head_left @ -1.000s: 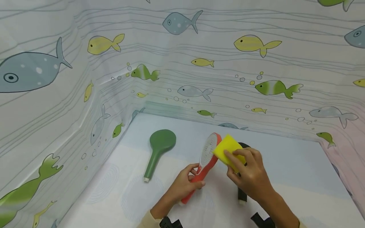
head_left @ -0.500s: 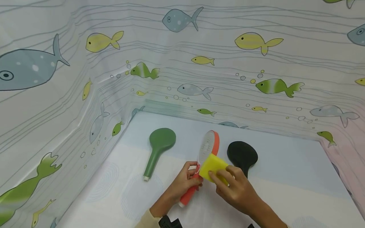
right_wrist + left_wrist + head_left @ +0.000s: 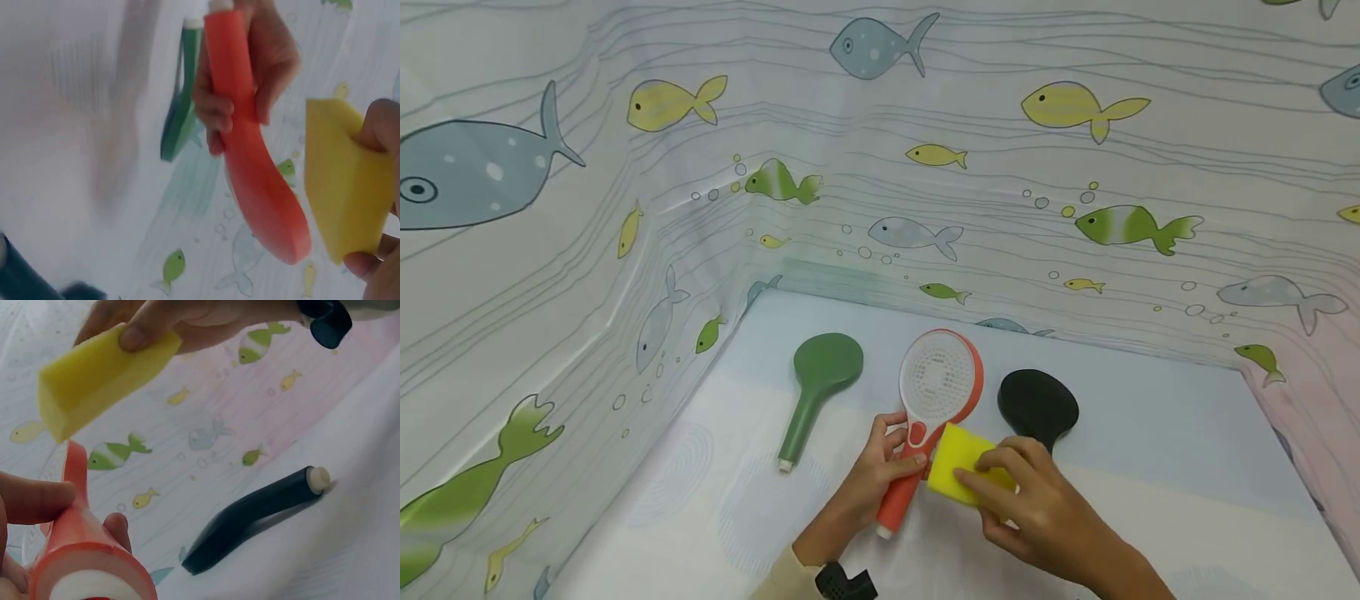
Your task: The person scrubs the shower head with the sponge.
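My left hand (image 3: 876, 471) grips an orange-red shower head (image 3: 901, 492) by its handle, tilted with the round head pointing away. Its pale, dotted spray face (image 3: 936, 377) is turned up toward the head camera. In my right hand (image 3: 1037, 508) is a yellow sponge (image 3: 958, 462), pinched between thumb and fingers just right of the handle. The right wrist view has a gap between the sponge (image 3: 344, 181) and the back of the shower head (image 3: 265, 200). Left of my hands lies a green shower head (image 3: 827, 367); a black one (image 3: 1037, 404) lies to the right, its handle hidden behind my right hand.
All this is on a pale table surface (image 3: 1180, 442) with faint ring patterns. Fabric walls (image 3: 850, 125) printed with fish rise at the back and both sides. A dark wrist device (image 3: 846, 582) is strapped near my left sleeve.
The sponge has moved from the shower head's upper rim down beside the handle, uncovering the black one's head. My left hand has turned the orange-red shower head so its spray face shows more fully.
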Demonstrator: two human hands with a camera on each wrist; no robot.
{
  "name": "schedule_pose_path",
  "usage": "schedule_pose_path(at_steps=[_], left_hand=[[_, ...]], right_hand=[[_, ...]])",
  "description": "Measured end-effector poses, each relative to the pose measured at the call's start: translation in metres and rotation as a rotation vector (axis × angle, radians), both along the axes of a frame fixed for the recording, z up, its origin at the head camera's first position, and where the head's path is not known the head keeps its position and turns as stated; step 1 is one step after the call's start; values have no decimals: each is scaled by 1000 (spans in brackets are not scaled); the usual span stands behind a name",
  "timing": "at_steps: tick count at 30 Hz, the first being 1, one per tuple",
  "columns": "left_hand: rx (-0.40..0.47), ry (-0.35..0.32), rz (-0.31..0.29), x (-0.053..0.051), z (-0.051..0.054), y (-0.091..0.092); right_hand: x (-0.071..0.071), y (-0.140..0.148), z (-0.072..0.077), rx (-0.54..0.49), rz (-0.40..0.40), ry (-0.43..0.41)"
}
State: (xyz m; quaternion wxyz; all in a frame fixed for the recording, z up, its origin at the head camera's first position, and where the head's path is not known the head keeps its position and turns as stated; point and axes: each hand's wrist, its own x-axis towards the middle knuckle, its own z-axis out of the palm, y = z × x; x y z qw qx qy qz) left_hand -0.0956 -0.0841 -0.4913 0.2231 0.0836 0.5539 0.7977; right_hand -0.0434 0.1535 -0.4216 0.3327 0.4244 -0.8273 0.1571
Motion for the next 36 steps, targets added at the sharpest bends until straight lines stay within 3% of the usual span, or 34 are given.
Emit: schedule_pose_path(at_steps=[3,7,15,22,29,36], left_hand=[[9,1,-5,0,1,2],[-2,20,-29,1,1,4],[-9,59,-38,3,1,7],[-51,76,-20,2,-1,9],[-83,83,-16,4,-1,9],[-148,96,-12,5,-4,10]], right_hand=[[-3,1,7,31,-65,66],[-8,-1,5,68,-71,123],[-15,1,-2,64,-82,166],[-21,12,-2,74,-111,141],[-34,27,-5,72,-119,198],[-53,57,-6,-11,-265,255]])
